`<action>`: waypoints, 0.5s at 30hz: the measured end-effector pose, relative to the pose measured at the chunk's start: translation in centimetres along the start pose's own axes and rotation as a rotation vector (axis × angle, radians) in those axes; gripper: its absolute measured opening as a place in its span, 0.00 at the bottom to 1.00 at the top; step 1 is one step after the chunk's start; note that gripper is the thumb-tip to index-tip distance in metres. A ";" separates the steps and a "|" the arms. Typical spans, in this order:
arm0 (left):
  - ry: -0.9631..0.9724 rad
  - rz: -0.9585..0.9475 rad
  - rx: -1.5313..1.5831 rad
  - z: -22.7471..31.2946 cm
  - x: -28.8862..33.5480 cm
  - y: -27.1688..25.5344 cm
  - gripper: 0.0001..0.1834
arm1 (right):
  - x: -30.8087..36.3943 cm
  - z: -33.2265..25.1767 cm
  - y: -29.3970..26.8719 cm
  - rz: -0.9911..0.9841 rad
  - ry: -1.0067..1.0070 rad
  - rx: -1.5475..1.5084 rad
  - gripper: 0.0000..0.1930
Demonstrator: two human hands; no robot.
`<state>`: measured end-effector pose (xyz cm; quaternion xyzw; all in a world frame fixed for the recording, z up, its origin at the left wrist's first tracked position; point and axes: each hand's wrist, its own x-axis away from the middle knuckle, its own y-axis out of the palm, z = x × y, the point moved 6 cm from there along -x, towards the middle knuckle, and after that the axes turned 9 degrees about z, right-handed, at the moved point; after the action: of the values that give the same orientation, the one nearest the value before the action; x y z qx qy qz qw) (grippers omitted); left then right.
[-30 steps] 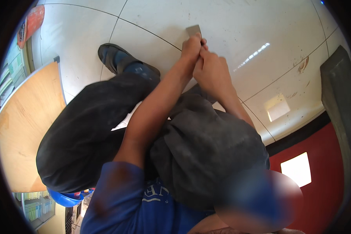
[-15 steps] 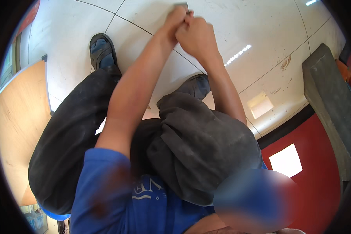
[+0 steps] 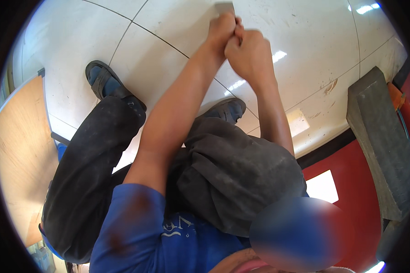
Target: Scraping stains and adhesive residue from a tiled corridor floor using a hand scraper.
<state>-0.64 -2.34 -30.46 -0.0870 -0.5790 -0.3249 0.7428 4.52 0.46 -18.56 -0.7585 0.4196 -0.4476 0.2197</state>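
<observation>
Both my arms reach forward over the pale tiled floor (image 3: 177, 18), and the hands meet at the top of the view. My left hand (image 3: 223, 29) is closed, its fingers mostly hidden. Just beyond it a small flat grey piece (image 3: 224, 6) sticks out, like a blade; its full shape is cut off by the picture's edge. My right hand (image 3: 250, 54) is curled into a fist against the left one, close behind it. What lies inside the right fingers is hidden.
My sandalled feet (image 3: 107, 82) rest on the floor, knees bent. A wooden panel (image 3: 23, 141) stands at the left. A long grey block (image 3: 380, 141) lies at the right beside a red surface (image 3: 360, 177). Brown smears (image 3: 330, 87) mark the tiles.
Both hands, still together, have shifted right and slightly down in the view, with the grey piece moving along. The left foot appears lower and further left.
</observation>
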 end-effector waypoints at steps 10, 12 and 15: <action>0.022 0.012 -0.054 1.7 0.7 1.5 0.16 | -1.8 0.8 -0.1 0.061 -0.049 -0.081 0.12; 0.031 0.018 0.034 1.3 0.8 -0.1 0.17 | -0.2 0.7 1.1 0.060 -0.119 -0.060 0.11; -0.118 0.080 0.199 -4.5 2.7 -5.3 0.18 | 4.2 0.9 3.4 -0.033 -0.232 0.023 0.11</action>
<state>0.21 -9.70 -30.65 -0.0547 -0.6473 -0.2302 0.7245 4.79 -4.91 -19.33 -0.8095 0.3736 -0.3653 0.2677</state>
